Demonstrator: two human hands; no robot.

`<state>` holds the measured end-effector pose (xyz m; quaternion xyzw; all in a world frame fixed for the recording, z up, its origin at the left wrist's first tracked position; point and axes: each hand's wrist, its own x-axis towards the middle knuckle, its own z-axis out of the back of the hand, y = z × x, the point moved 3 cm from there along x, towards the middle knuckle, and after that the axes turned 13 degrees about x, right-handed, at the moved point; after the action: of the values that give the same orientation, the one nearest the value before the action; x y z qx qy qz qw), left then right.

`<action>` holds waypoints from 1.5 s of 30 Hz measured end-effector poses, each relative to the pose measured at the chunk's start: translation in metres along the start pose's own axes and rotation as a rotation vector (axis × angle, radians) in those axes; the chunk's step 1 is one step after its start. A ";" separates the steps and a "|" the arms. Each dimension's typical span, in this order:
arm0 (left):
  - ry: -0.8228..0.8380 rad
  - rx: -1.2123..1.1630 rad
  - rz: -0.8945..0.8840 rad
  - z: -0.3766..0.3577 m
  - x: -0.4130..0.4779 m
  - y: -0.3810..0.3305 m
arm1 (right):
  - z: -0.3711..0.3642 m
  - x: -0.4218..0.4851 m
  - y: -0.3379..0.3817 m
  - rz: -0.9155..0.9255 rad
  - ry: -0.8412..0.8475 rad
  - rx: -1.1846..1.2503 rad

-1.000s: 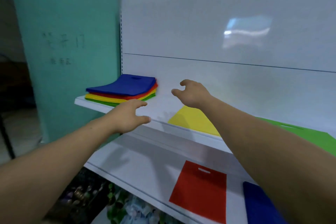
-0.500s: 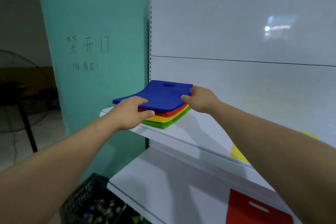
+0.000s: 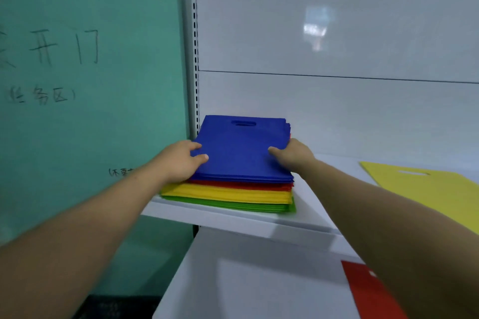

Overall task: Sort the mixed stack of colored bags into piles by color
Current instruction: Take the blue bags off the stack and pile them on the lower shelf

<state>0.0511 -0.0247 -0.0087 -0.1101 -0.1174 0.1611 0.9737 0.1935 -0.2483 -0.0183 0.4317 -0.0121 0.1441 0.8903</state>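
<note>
Left hand (image 3: 181,160) and right hand (image 3: 293,154) each pinch a side edge of the flat blue fabric bag (image 3: 241,153) topping the mixed blue-red-yellow-green bag stack (image 3: 228,193) at the left end of the white upper shelf (image 3: 311,212) — sorting looks barely begun: one flat yellow bag (image 3: 427,189) lies well apart on the same shelf and one flat red bag (image 3: 370,290) on the white lower shelf (image 3: 259,280) — most bags unsorted.

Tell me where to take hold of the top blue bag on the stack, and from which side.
Pinch its left and right edges, coming from the front. The top blue bag lies flat, cutout handle toward the back wall, so only its thin side edges are free. The left hand and right hand sit there, thumbs on top.
</note>
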 end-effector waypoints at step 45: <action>0.135 -0.944 -0.669 -0.064 -0.117 -0.144 | 0.145 -0.301 -0.092 0.086 -1.054 0.202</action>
<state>0.0022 -0.2087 -0.0555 -0.4993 -0.1425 -0.2326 0.8224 -0.0560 -0.4878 -0.0419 0.5283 -0.4611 -0.0555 0.7108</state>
